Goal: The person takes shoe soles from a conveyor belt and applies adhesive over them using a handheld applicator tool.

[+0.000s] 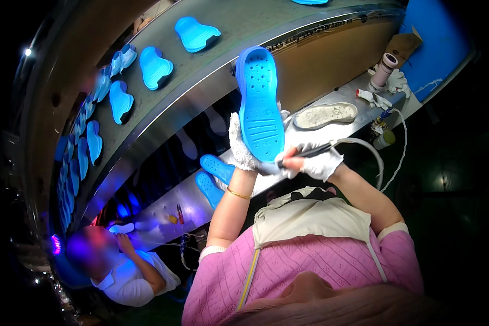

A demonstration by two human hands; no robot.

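Grip of left hand (241,145) clasps a blue sole (261,106); right hand (316,162) pinches a dark tool (321,149).

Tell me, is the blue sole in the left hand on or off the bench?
Off: the left hand holds the blue sole up, above the metal bench.

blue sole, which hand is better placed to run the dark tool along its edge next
Probably the right hand: it grips the dark tool close by the near end of the blue sole. The left hand is occupied holding the sole up.
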